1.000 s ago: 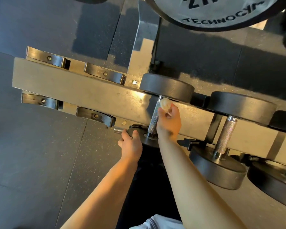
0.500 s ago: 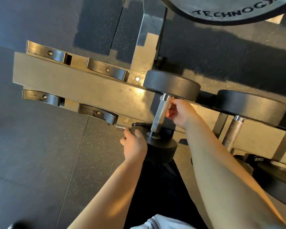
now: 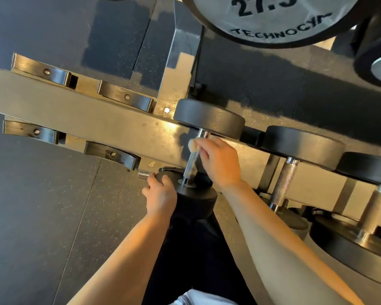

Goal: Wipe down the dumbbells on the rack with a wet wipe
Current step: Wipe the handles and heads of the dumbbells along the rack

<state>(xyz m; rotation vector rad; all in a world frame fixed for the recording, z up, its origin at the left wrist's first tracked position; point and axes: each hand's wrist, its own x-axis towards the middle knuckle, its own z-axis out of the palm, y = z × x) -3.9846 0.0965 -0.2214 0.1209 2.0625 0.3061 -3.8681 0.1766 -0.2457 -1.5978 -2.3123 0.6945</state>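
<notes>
A small black dumbbell (image 3: 208,119) with a knurled steel handle (image 3: 190,166) lies across the grey rack beam (image 3: 79,115). My left hand (image 3: 161,194) grips the dumbbell's near black head (image 3: 196,199) from the left side. My right hand (image 3: 220,161) is curled around a crumpled white wet wipe (image 3: 193,144), pressing it against the upper part of the handle, just below the far head. Most of the wipe is hidden by my fingers.
Larger dumbbells (image 3: 301,146) fill the rack to the right. Empty black cradles (image 3: 123,97) sit on the beam to the left. A big 27.5 dumbbell end (image 3: 273,18) hangs on the tier above. Dark rubber floor (image 3: 42,216) lies below.
My right hand has come from the right side of the handle onto its top, and the wipe shows again at its upper end. My left hand has stayed on the near head.
</notes>
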